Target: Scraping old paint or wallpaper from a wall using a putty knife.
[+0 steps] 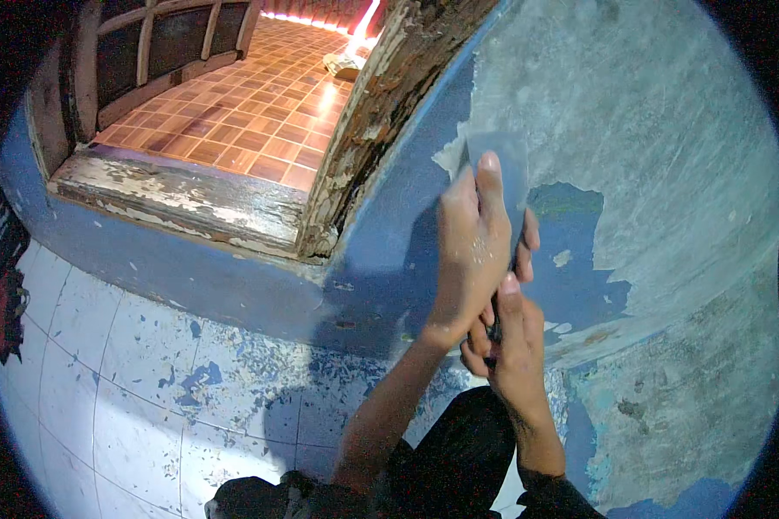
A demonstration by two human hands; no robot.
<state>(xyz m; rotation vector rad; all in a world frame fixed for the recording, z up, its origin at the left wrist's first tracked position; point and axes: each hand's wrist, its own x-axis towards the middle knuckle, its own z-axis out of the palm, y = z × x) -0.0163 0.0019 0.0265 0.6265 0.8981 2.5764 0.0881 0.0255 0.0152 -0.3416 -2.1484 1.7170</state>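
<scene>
A wide flat scraper (514, 156) lies with its metal blade against the wall, its top edge at the border between blue paint (409, 227) and bare grey plaster (623, 117). My left hand (474, 233) grips the blade, thumb pressed along its face and fingertips showing past its right side. Lower down, my right hand (519, 344) is wrapped around the dark handle, which is mostly hidden. A ragged pale patch (453, 152) shows at the blade's upper left. Right of my hands, an island of blue paint (571, 240) remains on the plaster.
On the left, a weathered wooden door frame (357, 136) and sill (188, 194) open onto a brown tiled floor (253, 110). Paint flakes (201, 379) litter the white floor tiles (136, 363) below. My dark-clothed knee (474, 428) is close beneath my hands.
</scene>
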